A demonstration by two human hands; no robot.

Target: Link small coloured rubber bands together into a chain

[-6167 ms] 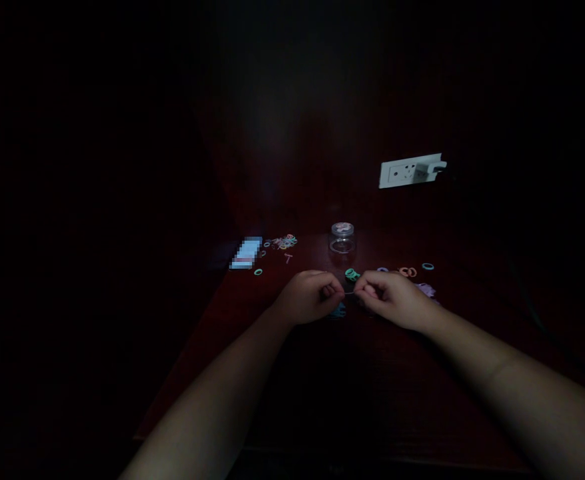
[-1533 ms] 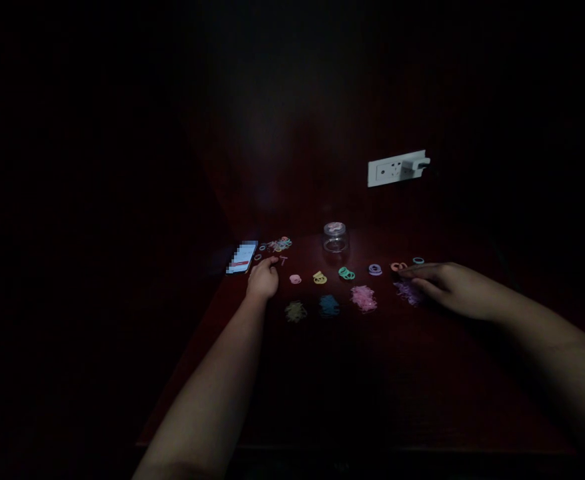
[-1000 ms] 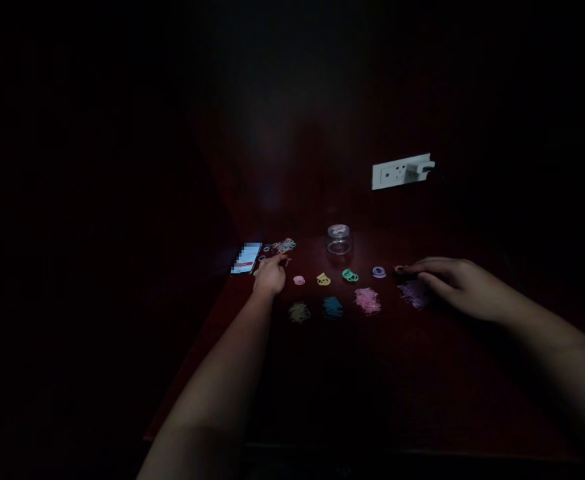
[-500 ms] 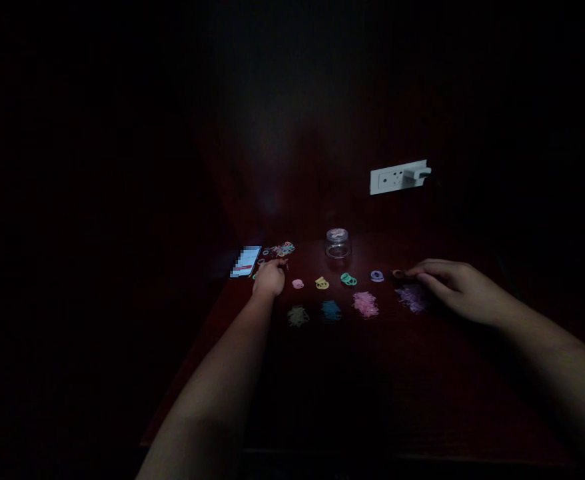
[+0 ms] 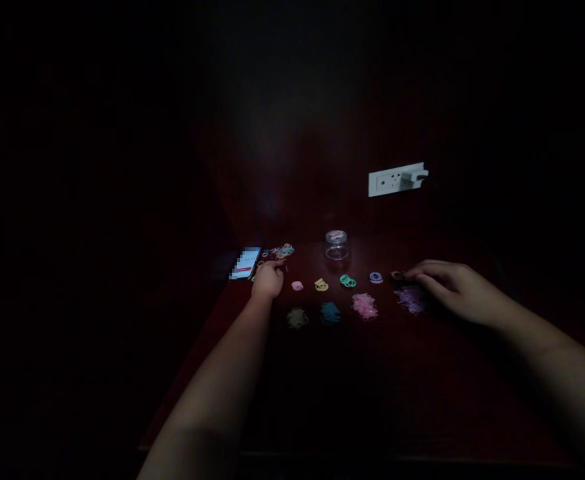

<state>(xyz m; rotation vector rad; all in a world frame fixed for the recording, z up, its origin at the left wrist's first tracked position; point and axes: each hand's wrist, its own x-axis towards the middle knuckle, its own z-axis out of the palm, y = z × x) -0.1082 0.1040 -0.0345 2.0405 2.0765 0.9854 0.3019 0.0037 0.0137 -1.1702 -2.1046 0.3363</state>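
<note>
My left hand (image 5: 268, 280) rests on the table beside a mixed pile of small coloured elastic hair ties (image 5: 283, 251). Its index finger stretches toward the pile; the other fingers are mostly hidden. On the right, the fingertips of my right hand (image 5: 447, 285) are pinched together at a brownish-orange hair tie (image 5: 396, 275). Between the hands runs a row of hair ties: pink (image 5: 297, 286), yellow (image 5: 321, 285), green (image 5: 347, 281) and lavender (image 5: 376, 277). Closer lie heaps of thin bands: olive (image 5: 297, 318), blue (image 5: 330, 313), pink (image 5: 364, 306) and purple (image 5: 410, 300).
Behind the row stands a clear lidded jar (image 5: 337, 246). A lit phone (image 5: 246, 263) lies by the left edge of the dark red table (image 5: 352, 400). On the back wall is a white socket (image 5: 385, 181) with a plug in it. The surroundings are very dark.
The view has shifted very slightly. Both hands and the hair ties stay in nearly the same places.
</note>
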